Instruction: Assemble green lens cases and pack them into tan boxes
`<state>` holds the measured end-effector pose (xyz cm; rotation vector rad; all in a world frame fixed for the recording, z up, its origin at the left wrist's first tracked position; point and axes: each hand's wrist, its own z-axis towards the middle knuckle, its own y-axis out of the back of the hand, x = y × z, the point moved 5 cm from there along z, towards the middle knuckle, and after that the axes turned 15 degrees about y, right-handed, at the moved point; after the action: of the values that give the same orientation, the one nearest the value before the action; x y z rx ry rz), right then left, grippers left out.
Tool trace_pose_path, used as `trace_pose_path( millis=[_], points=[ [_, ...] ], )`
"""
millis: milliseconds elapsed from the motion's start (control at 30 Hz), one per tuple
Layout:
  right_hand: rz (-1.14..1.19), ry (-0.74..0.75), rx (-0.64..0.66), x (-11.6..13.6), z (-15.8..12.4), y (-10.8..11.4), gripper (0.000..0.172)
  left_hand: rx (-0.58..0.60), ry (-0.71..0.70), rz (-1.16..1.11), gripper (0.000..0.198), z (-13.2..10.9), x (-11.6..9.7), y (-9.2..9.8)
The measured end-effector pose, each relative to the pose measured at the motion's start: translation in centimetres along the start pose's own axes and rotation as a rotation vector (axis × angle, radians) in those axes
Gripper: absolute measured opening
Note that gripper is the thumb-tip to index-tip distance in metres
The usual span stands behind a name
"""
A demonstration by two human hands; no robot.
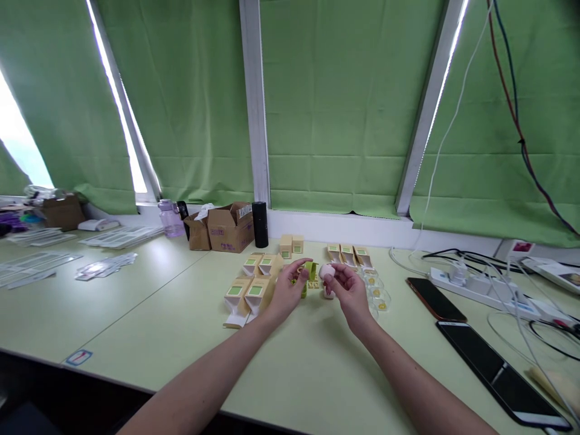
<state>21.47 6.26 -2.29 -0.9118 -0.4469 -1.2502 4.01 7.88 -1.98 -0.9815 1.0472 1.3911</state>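
Gently, you hold a white round piece (326, 271) up in your right hand (348, 293), just over the surface (308, 368).
Your right fingers are pinched on it, and your left hand (289, 289) is curled close by a green piece (312, 269), but that bit is small and partly hidden, so I cannot tell if you grip it or just touch it. It looks like you are in the middle of working with these small pieces, between the pale boxes (257, 290) on your left and the clear cups (381, 298) on your right. I think your next move calls for a soft pinch and slow, steady fingers, so the round piece does not slip.
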Motion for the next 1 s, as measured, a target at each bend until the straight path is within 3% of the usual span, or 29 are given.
trace_pose_path(
  millis=[200,600,1000],
  points=[
    [-0.016,0.018,0.094,0.2,-0.5,-0.4,0.052,0.016,-0.040,0.073,0.057,-0.3,0.1,-0.2],
    [-0.054,0.054,0.120,0.3,-0.7,-0.5,0.040,0.020,-0.070,0.115,0.057,-0.9,-0.4,-0.3],
    [-0.107,0.068,0.113,0.0,-0.9,-0.6,0.044,0.005,-0.099,0.211,0.063,-1.2,-0.5,-0.4]
  ],
)
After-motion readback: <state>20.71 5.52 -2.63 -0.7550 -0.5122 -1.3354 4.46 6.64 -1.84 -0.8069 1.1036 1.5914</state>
